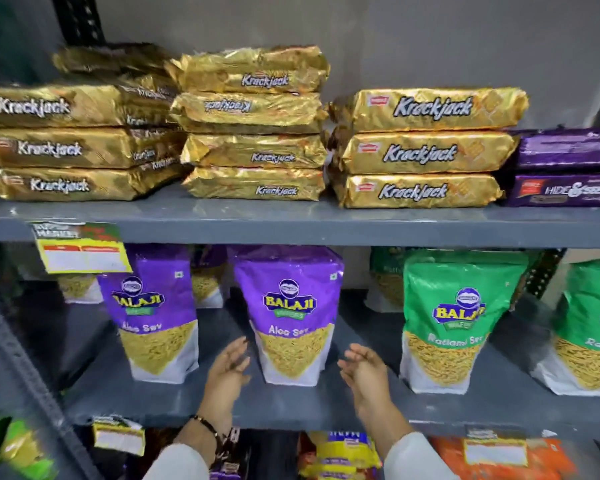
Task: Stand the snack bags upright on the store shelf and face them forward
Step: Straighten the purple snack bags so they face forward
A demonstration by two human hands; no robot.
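On the grey middle shelf (pixel 160 400) a purple Aloo Sev bag (pixel 291 317) stands upright, label forward. My left hand (pixel 227 370) is open just left of its base, and my right hand (pixel 362 372) is open just right of it; neither touches the bag. A second purple Aloo Sev bag (pixel 153 313) stands upright further left. A green Ratlami Sev bag (pixel 454 320) stands upright to the right, with another green bag (pixel 589 327) at the frame edge. More bags (pixel 208 278) sit behind, partly hidden.
Gold Krackjack packs (pixel 426 147) lie stacked flat on the upper shelf beside purple Hide & Seek packs (pixel 565 168). A yellow price tag (pixel 80 251) hangs from the upper shelf edge. Packets (pixel 340 455) fill the shelf below. A grey upright post (pixel 18 362) stands at left.
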